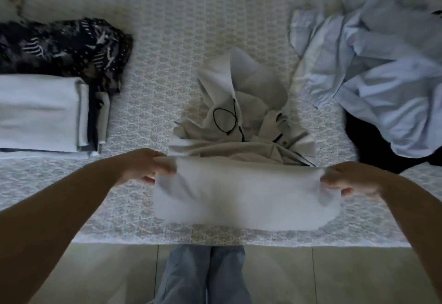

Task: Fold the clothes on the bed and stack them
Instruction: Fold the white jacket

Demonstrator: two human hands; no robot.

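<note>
A white cloth (246, 193) is stretched flat between both hands above the near edge of the bed (167, 69). The left hand (143, 167) pinches the cloth's upper left corner, fingers curled under the fabric and thumb on top. The right hand (346, 179) grasps the upper right corner the same way, so each grip sits at one end of the cloth's top edge and the rest of the cloth hangs toward the person, blurred. Its lower edge lies close to the bed's near border.

Just beyond the cloth, touching or nearly touching its top edge, a crumpled grey garment (241, 122) with a black cord lies in the middle of the bed. Left of the cloth, well apart, sits a folded stack (45, 114) with a pale piece on top, and behind that stack a dark patterned garment (69, 45). Right of the cloth and farther back is a heap of pale blue shirts (373, 64), resting partly on something black (368, 143). Below the bed's edge the person's jeans (203, 277) show over a tiled floor (311, 277).
</note>
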